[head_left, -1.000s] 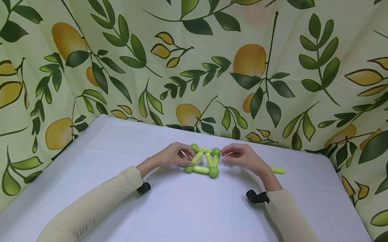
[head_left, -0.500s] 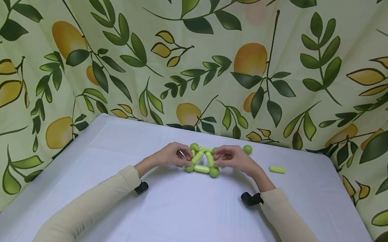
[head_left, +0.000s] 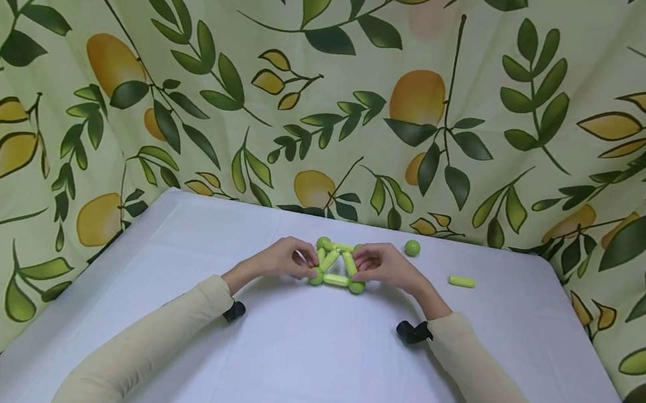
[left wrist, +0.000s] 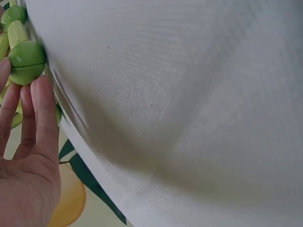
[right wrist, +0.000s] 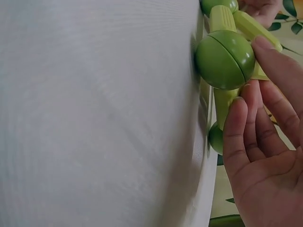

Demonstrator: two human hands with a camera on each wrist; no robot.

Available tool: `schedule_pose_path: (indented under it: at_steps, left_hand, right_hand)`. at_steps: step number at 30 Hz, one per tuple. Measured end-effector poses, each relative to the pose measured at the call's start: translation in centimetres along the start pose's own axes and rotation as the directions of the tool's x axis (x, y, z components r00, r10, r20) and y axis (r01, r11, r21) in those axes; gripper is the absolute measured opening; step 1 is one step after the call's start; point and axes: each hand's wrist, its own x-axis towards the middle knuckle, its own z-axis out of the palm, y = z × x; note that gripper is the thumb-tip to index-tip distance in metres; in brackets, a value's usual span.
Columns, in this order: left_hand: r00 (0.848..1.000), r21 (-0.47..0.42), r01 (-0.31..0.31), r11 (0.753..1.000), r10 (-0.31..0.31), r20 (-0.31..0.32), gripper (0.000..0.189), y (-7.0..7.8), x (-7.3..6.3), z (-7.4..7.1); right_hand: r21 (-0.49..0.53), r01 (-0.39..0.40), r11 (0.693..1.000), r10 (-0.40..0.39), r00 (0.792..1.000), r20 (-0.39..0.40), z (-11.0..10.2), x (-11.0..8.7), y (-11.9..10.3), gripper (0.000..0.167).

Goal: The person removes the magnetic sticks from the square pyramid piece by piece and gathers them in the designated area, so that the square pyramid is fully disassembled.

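A toy frame of green balls and pale green rods stands near the table's far edge. Its front rod [head_left: 336, 280] joins the front-left ball [left wrist: 27, 62] and front-right ball [right wrist: 225, 59]. Two slanting rods [head_left: 348, 264] lean together above the middle. My left hand [head_left: 287, 257] holds the frame's left side, its fingertips around the front-left ball. On the right side, my right hand [head_left: 389, 265] grips the frame, with thumb and fingertips at the front-right ball and a slanting rod. That hand partly hides the far-right ball and the right side rod.
One loose green ball [head_left: 412, 247] lies behind the right hand, near the far edge. A loose rod [head_left: 462, 282] rests farther right on the white-covered table [head_left: 303, 360]. Behind the table hangs a leaf-patterned curtain [head_left: 330, 142]. A small black device [head_left: 414, 332] sits at the right wrist.
My right hand has moved left from beside the far-right ball onto the frame's right side, uncovering the loose ball. The left hand keeps its place on the frame.
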Motion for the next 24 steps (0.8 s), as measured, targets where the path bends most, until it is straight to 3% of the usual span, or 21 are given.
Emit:
schedule_pose_path:
  at_steps: [19, 24]
  left_hand:
    - [1.000, 0.009, 0.023, 1.000, -0.023, 0.014, 0.014, 0.09, 0.08, -0.03]
    - [0.999, 0.000, 0.038, 0.999, -0.038, 0.022, 0.014, 0.19, 0.13, 0.02]
  right_hand:
    - [-0.008, -0.020, 1.000, 0.020, 1.000, -0.022, 0.89, 0.09, -0.67, 0.028]
    - [-0.004, -0.011, 1.000, 0.011, 0.999, -0.037, 0.86, 0.10, 0.18, 0.029]
